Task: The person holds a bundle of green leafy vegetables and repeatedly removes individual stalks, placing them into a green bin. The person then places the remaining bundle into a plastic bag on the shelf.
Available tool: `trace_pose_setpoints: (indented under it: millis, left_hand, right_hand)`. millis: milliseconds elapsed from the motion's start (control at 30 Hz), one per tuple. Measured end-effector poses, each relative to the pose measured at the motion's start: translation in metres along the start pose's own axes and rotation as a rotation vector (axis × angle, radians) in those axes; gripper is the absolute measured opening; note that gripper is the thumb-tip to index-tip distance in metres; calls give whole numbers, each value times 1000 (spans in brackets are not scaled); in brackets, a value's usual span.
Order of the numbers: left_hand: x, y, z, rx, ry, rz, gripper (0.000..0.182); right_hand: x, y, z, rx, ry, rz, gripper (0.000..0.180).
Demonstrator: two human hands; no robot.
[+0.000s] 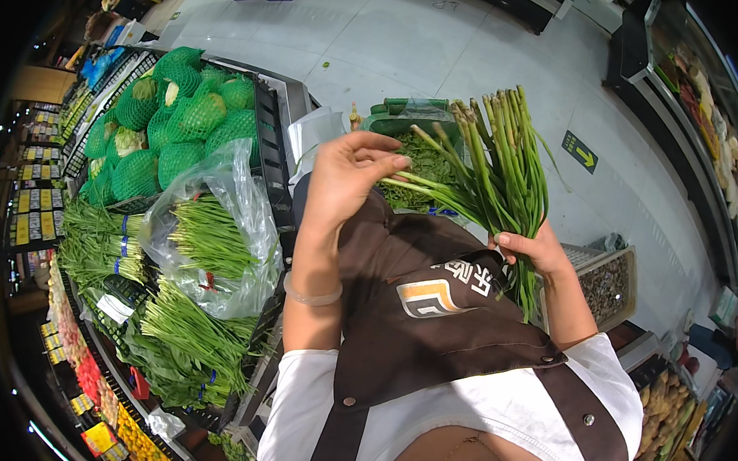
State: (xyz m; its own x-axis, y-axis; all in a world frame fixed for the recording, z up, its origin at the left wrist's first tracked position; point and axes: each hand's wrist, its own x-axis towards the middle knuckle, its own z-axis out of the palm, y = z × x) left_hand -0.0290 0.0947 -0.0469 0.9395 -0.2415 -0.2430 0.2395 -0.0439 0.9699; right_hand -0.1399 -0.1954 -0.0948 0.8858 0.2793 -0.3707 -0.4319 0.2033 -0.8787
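My right hand [532, 247] is closed around the lower part of a bunch of long green leafy stalks [503, 167], in front of a brown apron [435, 289]. The stalks fan upward, their brownish cut ends at the top, and leaves hang below the fist. To the left, my left hand [353, 175] has thumb and fingers together at the end of a thin green stalk [426, 187] that leans out from the bunch. A pale bangle [313, 294] circles the left wrist. Behind the stalks lies a pile of leafy greens [412, 159], partly hidden.
Left, a black crate [268, 126] holds cabbages in green nets [194, 114]. A clear plastic bag [259, 217] of thin greens and several taped bunches [186, 334] lie nearer. A pale basket [630, 317] stands at right. The tiled floor bears a green arrow sign [581, 152].
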Motion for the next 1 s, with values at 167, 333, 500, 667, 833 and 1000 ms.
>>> trace_pose_setpoints:
  millis: [167,333,500,667,833,1000]
  left_hand:
    - [-4,3,0,129,64,247,33]
    - [-7,4,9,334,-188,177,37]
    - [-14,9,14,196,-108,173,24]
    - [-22,10,16,3,7,240,20]
    - [-25,16,0,80,180,345,16]
    - [-28,25,-2,453,148,501,31]
  right_hand:
    - [2,3,-7,-133,6,-20,31]
    - [2,11,-13,-247,-85,-32,30]
    - [13,12,-13,-772,39,-708,47]
    - [20,-7,-12,-1141,164,-1032,56]
    - [22,-19,-9,-1291,261,-1137,56]
    - [19,-26,-11,-1448,323,-1185,54]
